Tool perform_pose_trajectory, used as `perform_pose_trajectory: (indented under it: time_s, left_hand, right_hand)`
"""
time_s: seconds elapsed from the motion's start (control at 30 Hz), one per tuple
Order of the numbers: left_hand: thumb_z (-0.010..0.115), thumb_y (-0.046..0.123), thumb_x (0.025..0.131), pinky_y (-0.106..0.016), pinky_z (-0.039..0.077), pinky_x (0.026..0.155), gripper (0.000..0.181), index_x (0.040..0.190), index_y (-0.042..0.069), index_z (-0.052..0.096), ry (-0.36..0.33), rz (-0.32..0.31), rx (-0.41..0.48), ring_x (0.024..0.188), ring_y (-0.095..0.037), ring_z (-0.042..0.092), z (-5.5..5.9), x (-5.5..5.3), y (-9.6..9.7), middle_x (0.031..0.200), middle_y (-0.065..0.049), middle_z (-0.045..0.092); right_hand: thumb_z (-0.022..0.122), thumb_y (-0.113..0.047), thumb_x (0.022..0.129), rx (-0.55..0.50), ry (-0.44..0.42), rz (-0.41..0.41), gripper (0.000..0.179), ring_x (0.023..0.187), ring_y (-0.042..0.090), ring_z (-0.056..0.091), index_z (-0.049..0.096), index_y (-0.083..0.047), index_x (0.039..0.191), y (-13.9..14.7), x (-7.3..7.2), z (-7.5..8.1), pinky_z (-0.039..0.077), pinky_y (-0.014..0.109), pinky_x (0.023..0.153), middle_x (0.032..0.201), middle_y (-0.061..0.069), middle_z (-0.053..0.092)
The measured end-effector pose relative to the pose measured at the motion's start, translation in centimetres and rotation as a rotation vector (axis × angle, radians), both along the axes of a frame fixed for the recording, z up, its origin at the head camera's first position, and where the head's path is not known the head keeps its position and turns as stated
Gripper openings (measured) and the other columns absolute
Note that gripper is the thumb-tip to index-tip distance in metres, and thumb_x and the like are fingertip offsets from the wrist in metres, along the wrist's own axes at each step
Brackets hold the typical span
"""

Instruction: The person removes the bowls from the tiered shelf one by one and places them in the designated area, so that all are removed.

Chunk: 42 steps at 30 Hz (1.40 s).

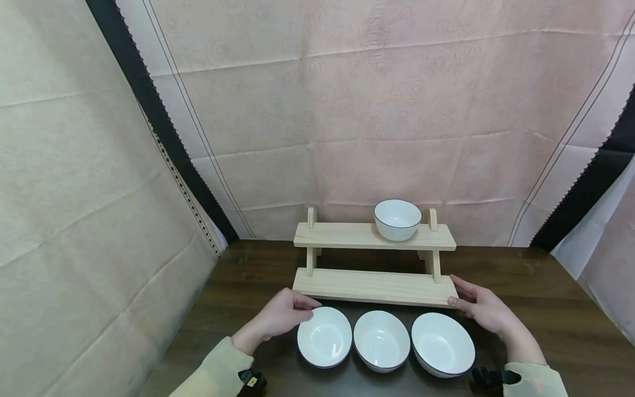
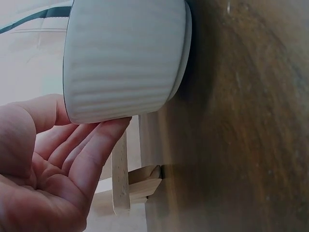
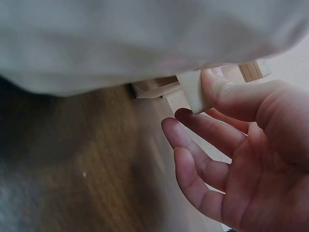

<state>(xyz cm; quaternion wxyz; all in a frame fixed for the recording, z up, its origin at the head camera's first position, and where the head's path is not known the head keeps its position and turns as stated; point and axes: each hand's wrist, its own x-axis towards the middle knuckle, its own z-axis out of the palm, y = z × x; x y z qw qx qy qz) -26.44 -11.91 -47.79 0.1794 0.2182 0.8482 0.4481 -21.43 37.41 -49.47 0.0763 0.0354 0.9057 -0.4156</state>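
A wooden rack [image 1: 342, 235] with two boards stands on the dark tabletop [image 1: 501, 270], and one white bowl [image 1: 397, 221] sits on its upper board, toward the right end. In front of the rack, three more stand in a row: the left bowl [image 1: 324, 337], the middle bowl [image 1: 382, 339] and the right bowl [image 1: 443, 344].

The left hand [image 1: 279, 317] pinches the left bowl near its rim, in front of the rack's left end, the gap between thumb and fingers narrow. The right hand [image 1: 482, 310] grips the right end of the rack's lower board [image 1: 372, 281], its thumb at the front corner.

The step in hand appears to be taking hold of the left bowl while the rack is steadied. Lifting that bowl would call for a firm pinch, a level rise past the lower board's front edge, and a light right hand so the rack does not slide.

The left wrist view alone shows the left bowl's ribbed outer wall and the fingers against it. The right wrist view shows the other fingers spread loosely below the board, hidden from the head view, which alone shows all four bowls.
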Motion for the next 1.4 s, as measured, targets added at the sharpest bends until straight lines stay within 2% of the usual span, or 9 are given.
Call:
perform_pose_trajectory:
  time_s: [0.33,0.57,1.4]
  left_hand:
    - [0.074,0.011,0.101,-0.041,0.067,0.088,0.022,0.121,0.008,0.083,-0.026,-0.019,-0.003,0.097,-0.017,0.078,-0.11,-0.21,-0.24,0.115,-0.011,0.084]
    - [0.073,0.011,0.102,-0.041,0.067,0.092,0.023,0.123,0.008,0.083,-0.044,-0.037,0.001,0.1,-0.016,0.077,-0.1,-0.24,-0.29,0.118,-0.011,0.083]
    - [0.073,0.01,0.102,-0.042,0.067,0.092,0.024,0.124,0.007,0.082,-0.049,-0.052,0.003,0.099,-0.017,0.077,-0.27,-0.65,-0.17,0.118,-0.012,0.083]
  right_hand:
    - [0.066,-0.033,0.11,0.01,-0.007,-0.004,0.08,0.138,0.053,0.062,0.026,0.002,0.17,-0.11,-0.12,-0.11,0.065,0.053,0.098,0.163,0.041,0.043]
    - [0.065,-0.033,0.11,-0.007,-0.008,0.0,0.08,0.14,0.054,0.06,0.026,0.003,0.17,0.03,-0.06,-0.32,0.066,0.05,0.096,0.163,0.041,0.042]
    - [0.065,-0.032,0.11,0.006,0.009,0.005,0.079,0.142,0.056,0.058,0.027,0.004,0.169,-0.03,0.11,0.05,0.066,0.051,0.096,0.163,0.041,0.043]
